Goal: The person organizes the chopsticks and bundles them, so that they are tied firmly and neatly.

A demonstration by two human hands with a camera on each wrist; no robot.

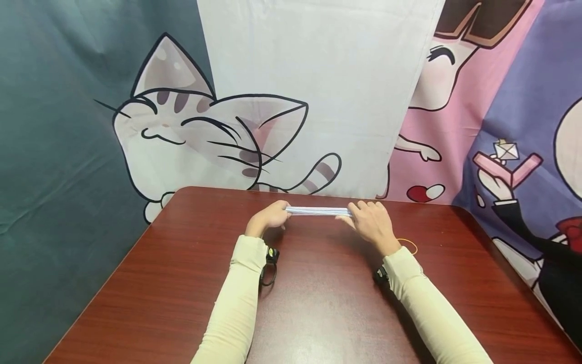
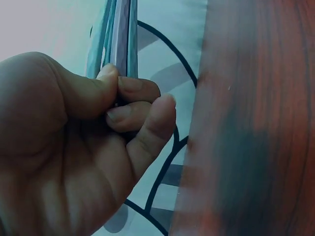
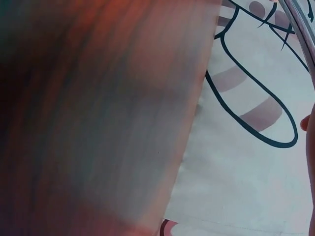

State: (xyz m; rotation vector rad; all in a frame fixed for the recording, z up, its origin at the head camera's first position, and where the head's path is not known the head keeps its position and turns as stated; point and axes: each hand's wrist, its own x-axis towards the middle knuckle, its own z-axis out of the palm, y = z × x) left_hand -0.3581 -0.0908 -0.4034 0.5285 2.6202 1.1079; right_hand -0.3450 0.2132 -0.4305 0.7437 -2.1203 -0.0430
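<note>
White-and-blue, flat, paper-like bundle (image 1: pixel 318 211), gripped endwise by left hand (image 1: pixel 273 215) and right hand (image 1: pixel 374 222), may splay if either grip loosens.

Right hand (image 1: pixel 372 222) mostly cut off at right wrist view's right edge. Pale bundle (image 1: pixel 318 211) cropped by left wrist view's top, material unclear. Tabletop (image 3: pixel 123 123) blurred, right wrist view.

The layered strip (image 1: pixel 316 211) is white and pale blue, the sleeves (image 1: pixel 231 308) plain cream, the table (image 1: pixel 150 298) reddish-brown with dark grain. The white cartoon cat (image 1: pixel 186 167) on the far backdrop (image 1: pixel 59 151) has grey-brown stripes.
</note>
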